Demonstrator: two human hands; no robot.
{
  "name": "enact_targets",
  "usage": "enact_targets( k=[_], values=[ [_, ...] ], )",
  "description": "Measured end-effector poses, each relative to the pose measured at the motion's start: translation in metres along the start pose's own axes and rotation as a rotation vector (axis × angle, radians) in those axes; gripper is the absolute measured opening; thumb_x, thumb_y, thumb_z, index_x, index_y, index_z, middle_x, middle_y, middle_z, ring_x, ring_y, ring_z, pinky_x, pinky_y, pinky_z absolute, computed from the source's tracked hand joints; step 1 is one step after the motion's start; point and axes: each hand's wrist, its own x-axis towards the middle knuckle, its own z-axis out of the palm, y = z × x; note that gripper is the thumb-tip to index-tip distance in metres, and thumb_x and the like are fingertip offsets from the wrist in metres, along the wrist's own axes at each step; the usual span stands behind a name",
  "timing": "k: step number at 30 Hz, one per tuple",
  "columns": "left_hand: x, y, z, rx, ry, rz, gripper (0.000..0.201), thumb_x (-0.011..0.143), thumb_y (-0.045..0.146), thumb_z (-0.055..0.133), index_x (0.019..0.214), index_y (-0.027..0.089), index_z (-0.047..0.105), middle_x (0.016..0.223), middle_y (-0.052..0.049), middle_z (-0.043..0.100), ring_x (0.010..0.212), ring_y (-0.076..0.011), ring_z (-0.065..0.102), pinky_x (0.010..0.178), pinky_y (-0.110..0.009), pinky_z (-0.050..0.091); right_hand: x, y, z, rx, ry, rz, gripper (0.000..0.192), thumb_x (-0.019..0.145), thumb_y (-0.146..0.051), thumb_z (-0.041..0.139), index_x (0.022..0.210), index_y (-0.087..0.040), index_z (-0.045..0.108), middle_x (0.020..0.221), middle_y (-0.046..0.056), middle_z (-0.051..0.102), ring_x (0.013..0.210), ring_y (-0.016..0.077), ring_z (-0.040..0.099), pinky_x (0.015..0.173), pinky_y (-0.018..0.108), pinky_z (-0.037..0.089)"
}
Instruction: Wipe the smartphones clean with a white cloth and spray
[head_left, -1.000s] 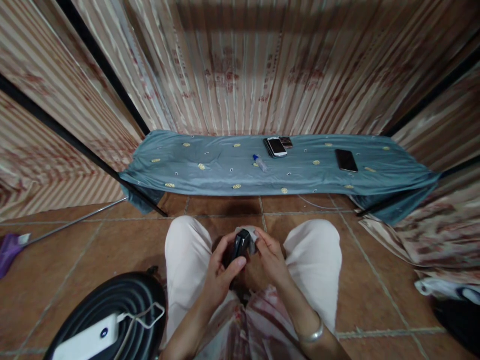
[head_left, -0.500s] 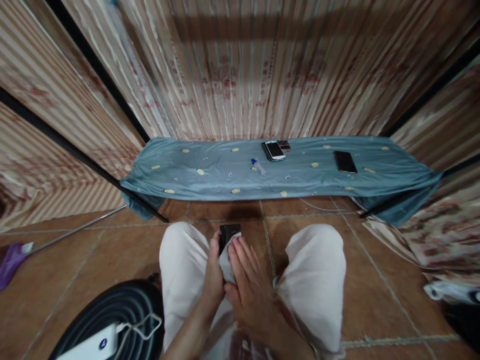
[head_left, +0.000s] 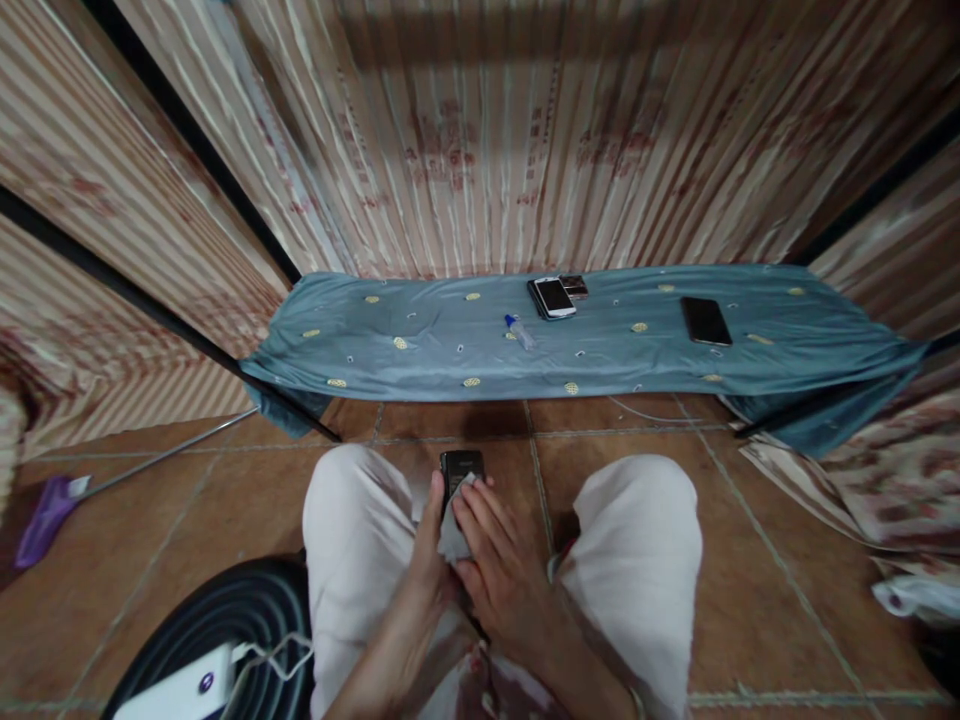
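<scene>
My left hand [head_left: 431, 560] is wrapped round a black phone [head_left: 463, 465], its thumb along the left edge. The far end of the phone points away from me, and its lower part is covered. My right hand [head_left: 501, 570] presses a light grey cloth [head_left: 454, 540] against the phone's upper face, the fingers close together over it. Both hands are between my knees, low above the floor. Part of the cloth is hidden under the right fingers.
A bench with a blue patterned cloth [head_left: 420, 350] stands ahead. On it lie a white-framed phone [head_left: 555, 297] on a dark one, a small bottle with a blue cap [head_left: 520, 332] and a black phone [head_left: 706, 321]. A white power bank [head_left: 180, 690] rests on a black round stool [head_left: 255, 590] at left.
My right hand has shifted slightly on the phone with the cloth, and more of the phone's upper face shows. The view has turned a little.
</scene>
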Motion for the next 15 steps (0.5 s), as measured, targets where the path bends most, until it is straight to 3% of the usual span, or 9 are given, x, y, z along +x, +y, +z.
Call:
enact_targets(
  k=[5,7,11,15],
  values=[
    [-0.001,-0.009,0.023,0.099,0.076,0.119,0.041,0.07,0.052,0.074,0.093,0.018,0.075,0.096,-0.006,0.076,0.11,-0.0234,0.064,0.097,-0.031,0.047,0.018,0.029,-0.003,0.216,-0.023,0.24,0.057,0.099,-0.023,0.038,0.154,-0.025,0.022,0.16,0.003,0.025,0.147,0.0219,0.023,0.12,0.047,0.027],
    [-0.002,-0.01,0.025,0.143,0.049,0.151,0.043,0.061,0.051,0.08,0.087,0.017,0.075,0.088,-0.006,0.075,0.102,-0.0248,0.066,0.091,-0.032,0.05,0.02,0.04,-0.002,0.368,-0.001,0.389,0.052,0.1,-0.029,0.038,0.152,-0.028,0.028,0.158,0.001,0.032,0.144,0.021,0.031,0.119,0.044,0.028],
    [0.0,-0.01,0.025,0.14,0.086,0.16,0.042,0.054,0.044,0.086,0.082,0.015,0.074,0.075,-0.002,0.073,0.084,-0.0227,0.069,0.082,-0.032,0.053,0.019,0.054,0.006,0.678,0.115,0.693,0.044,0.098,-0.042,0.045,0.14,-0.029,0.051,0.135,0.002,0.061,0.131,0.0241,0.052,0.111,0.042,0.041],
    [0.006,-0.009,0.032,0.069,0.141,0.197,0.036,0.062,0.041,0.081,0.085,0.014,0.073,0.075,-0.002,0.074,0.077,-0.0199,0.07,0.078,-0.03,0.054,0.021,0.049,0.012,0.804,0.162,0.733,0.045,0.097,-0.044,0.048,0.137,-0.024,0.055,0.133,0.006,0.063,0.129,0.0263,0.054,0.11,0.044,0.043]
  ],
)
